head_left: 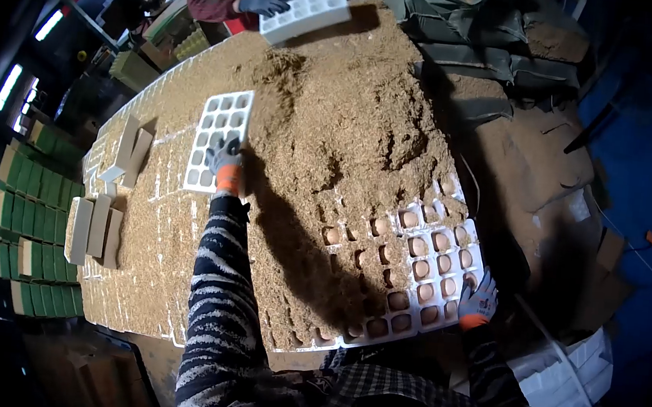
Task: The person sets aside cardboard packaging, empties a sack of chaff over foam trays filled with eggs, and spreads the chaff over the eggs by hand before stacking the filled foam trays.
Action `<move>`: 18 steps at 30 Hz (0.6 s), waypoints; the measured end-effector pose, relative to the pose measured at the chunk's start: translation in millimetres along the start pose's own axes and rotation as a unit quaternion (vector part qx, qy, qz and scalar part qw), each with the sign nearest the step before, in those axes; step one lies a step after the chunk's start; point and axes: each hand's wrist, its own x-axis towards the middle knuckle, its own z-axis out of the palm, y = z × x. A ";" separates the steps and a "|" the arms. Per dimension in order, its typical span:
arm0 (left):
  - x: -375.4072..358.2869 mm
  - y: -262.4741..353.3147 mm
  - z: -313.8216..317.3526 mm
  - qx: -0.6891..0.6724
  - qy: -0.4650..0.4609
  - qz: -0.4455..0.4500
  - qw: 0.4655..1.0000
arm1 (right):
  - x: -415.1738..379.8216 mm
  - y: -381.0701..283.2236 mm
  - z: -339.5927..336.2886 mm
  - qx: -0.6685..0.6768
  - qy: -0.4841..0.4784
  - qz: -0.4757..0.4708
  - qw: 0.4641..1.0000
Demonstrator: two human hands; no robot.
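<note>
My left hand [225,165], in a grey glove with an orange cuff, is at the right side of a white plastic tray [197,146]. Its fingers curl over the tray, whose cells look bare. My right hand [477,303], gloved the same way, is closed on the right edge of another white tray [475,252] at the table's near right corner. Round brown eggs [425,293] sit in this tray's cells. Loose tan husk [349,127] partly covers the cells to its left.
Across the table, a person's gloved hand [263,4] holds a white tray [306,13]. Pale box-shaped pieces [90,228] stand on the husk at left. Green-and-tan stacks [36,219] are beyond the left edge. Full sacks [473,61] lie at back right, white stacked trays [560,375] at lower right.
</note>
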 end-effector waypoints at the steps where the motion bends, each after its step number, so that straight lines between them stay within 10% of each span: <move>1: -12.1 49.6 -28.1 -0.046 -0.007 0.035 0.998 | 3.0 -2.3 -0.8 0.009 0.001 -0.001 1.000; 8: -55.8 155.3 -23.7 -0.157 -0.101 0.342 0.921 | 3.8 2.7 2.1 0.034 -0.013 -0.001 0.999; 18: -224.6 153.8 -154.6 -0.057 -0.209 0.435 0.874 | 8.0 16.8 2.5 0.120 -0.083 -0.006 0.989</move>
